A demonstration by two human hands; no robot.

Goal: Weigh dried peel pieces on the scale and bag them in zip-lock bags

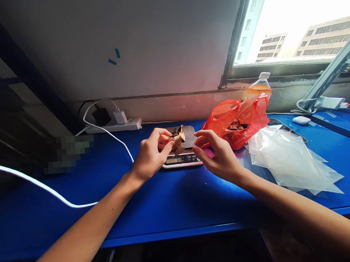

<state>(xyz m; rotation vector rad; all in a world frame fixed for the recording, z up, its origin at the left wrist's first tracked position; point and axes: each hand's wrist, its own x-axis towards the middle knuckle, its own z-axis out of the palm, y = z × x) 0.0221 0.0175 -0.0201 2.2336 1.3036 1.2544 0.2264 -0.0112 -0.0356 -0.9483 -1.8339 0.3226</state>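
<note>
A digital kitchen scale [188, 135] lies on the blue table, its small display lit with digits that look like 69. Over its plate, my left hand [149, 156] pinches a dried, curled brown piece [178, 140], like dry peel or leaf. Darker dried bits show just behind that piece. My right hand [219, 156] hovers at the scale's right edge, thumb and forefinger apart with nothing between them. Just beyond it stands a red plastic bag [253, 118], its mouth open on more dried brown pieces [236, 125].
Clear plastic bags [286, 159] lie stacked to the right, partly over a dark flat device [277, 124]. A bottle of orange drink [258, 87] stands behind the red bag. A white power strip [115, 126] and white cable [48, 184] are on the left; a white case [301, 120] is far right.
</note>
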